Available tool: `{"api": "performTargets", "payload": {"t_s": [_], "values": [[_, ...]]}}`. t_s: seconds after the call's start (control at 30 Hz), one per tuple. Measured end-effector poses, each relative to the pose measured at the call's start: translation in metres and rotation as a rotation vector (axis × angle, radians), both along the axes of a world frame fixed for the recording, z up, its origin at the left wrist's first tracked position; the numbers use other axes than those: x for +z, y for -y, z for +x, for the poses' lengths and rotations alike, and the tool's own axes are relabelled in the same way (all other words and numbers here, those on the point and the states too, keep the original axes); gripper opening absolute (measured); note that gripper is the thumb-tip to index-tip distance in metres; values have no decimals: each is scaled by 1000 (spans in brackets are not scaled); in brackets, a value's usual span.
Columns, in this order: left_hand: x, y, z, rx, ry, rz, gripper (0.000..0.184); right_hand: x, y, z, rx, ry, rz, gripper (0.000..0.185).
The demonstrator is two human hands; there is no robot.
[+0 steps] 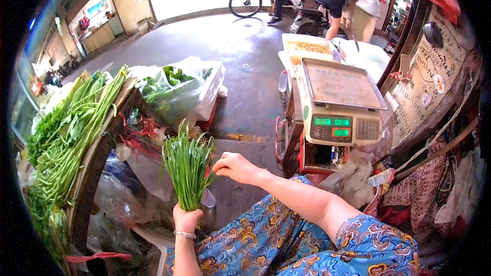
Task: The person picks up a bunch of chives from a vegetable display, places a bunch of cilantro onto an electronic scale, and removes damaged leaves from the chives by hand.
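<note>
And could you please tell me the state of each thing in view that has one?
Green bunch: held upright
Left hand: closed around the bunch
Right hand: curled at the bunch's edge, grip unclear
Scale: switched on, display lit
Long beans: heaped
Leafy greens: partly under clear plastic

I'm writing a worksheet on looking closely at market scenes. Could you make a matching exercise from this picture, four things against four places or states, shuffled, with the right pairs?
Column one
1. Bunch of chives
2. Digital scale
3. Long beans
4. Bicycle

Column two
A. In the background, near the top of the view
B. Showing lit green displays
C. Gripped upright in the left hand
D. Heaped at the left side of the view

Right pairs: 1-C, 2-B, 3-D, 4-A
</note>
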State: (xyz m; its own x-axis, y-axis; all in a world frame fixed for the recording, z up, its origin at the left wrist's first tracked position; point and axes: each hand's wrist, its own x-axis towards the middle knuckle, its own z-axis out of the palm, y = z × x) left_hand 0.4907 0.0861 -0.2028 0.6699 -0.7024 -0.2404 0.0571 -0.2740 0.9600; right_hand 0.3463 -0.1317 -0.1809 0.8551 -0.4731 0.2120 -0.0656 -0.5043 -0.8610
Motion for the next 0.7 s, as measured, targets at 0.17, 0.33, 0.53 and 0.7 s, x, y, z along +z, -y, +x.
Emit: {"api": "performTargets", "payload": {"t_s": [0.17,0.33,0.53,0.7], "values": [[14,2,-5,16,23,5,30,-3,-1,-2,7,-22,-100,12],[12,3,-6,17,31,-9,32,-18,0,0,-5,-62,-199,14],[12,4,-1,25,33,4,32,-16,3,-3,96,-190,-200,14],[8,3,3,38,43,45,31,-20,1,-1,118,-206,-217,14]]}}
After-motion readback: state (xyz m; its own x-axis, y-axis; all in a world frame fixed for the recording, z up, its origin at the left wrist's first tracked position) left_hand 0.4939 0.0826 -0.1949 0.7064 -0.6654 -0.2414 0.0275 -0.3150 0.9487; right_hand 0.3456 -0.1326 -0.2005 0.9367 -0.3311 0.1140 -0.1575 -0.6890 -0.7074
